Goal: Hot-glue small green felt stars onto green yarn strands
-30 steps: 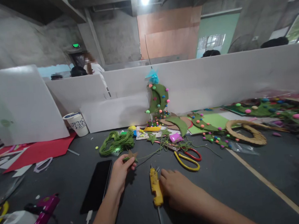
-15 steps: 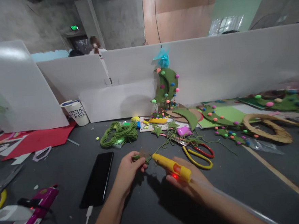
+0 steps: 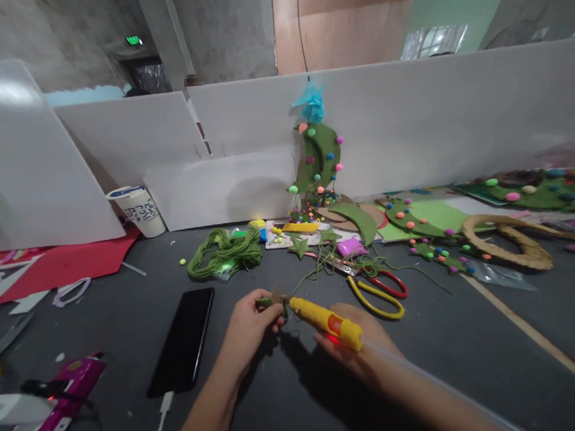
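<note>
A dark table carries a broad scatter of craft things. At its left lie a red sheet, a lilac loop, a pair of scissors cut off by the view's edge, and a magenta power strip. A black phone lies nearer the middle — a white cable meets its near end. A white cup stands farther back, left of a skein of green yarn. Right of centre rest red-and-yellow-handled scissors and, farther right, a clear bag.
</note>
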Action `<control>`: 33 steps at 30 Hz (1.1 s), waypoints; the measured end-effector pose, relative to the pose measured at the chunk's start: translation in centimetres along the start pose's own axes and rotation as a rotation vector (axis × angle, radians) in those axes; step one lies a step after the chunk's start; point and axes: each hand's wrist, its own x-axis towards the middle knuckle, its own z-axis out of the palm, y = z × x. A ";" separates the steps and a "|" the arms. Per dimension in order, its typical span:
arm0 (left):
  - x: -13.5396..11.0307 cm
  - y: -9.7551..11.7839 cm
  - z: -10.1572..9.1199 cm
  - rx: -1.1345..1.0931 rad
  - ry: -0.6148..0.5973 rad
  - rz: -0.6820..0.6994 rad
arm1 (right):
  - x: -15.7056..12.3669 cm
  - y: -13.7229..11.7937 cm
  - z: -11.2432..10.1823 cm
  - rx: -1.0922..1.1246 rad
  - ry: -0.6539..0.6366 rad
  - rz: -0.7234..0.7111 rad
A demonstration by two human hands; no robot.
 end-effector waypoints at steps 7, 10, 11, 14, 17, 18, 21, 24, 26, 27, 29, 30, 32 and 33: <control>0.2 -0.4 -0.1 -0.013 0.003 0.018 | -0.3 0.8 0.5 -0.029 -0.080 0.076; 0.1 -0.3 -0.1 0.000 0.004 0.019 | -0.4 0.8 0.6 -0.043 -0.088 0.069; 0.1 -0.2 -0.1 0.002 0.002 0.019 | -0.4 0.8 0.6 -0.047 -0.088 0.070; 0.1 -0.2 -0.1 0.000 0.000 0.015 | -0.3 0.4 0.4 -0.063 -0.085 0.074; 0.1 -0.2 -0.1 0.001 0.002 0.013 | -0.1 0.1 0.1 -0.080 -0.090 0.080; 0.1 -0.2 -0.2 0.001 0.002 0.014 | -0.1 0.0 0.1 -0.086 -0.094 0.079; 0.2 -0.4 -0.2 -0.004 -0.005 0.015 | -0.1 0.1 0.0 -0.090 -0.101 0.064; 0.2 -0.4 -0.2 -0.005 -0.006 0.014 | -0.2 0.3 0.1 -0.082 -0.104 0.066; 0.1 -0.3 -0.2 -0.009 -0.001 0.015 | -0.2 0.3 0.2 -0.083 -0.110 0.097; 0.1 -0.3 -0.2 -0.012 0.002 0.016 | -0.1 0.3 0.2 -0.080 -0.117 0.111; 0.1 -0.3 -0.2 -0.013 0.010 0.016 | -0.1 0.3 0.2 -0.066 -0.124 0.118; 0.1 -0.2 -0.2 -0.014 0.015 0.017 | -0.1 0.3 0.2 -0.059 -0.125 0.115; 0.1 -0.2 -0.3 -0.020 0.021 0.019 | -0.1 0.4 0.2 -0.057 -0.118 0.116; 0.1 -0.2 -0.3 -0.023 0.023 0.018 | -0.1 0.5 0.2 -0.062 -0.111 0.124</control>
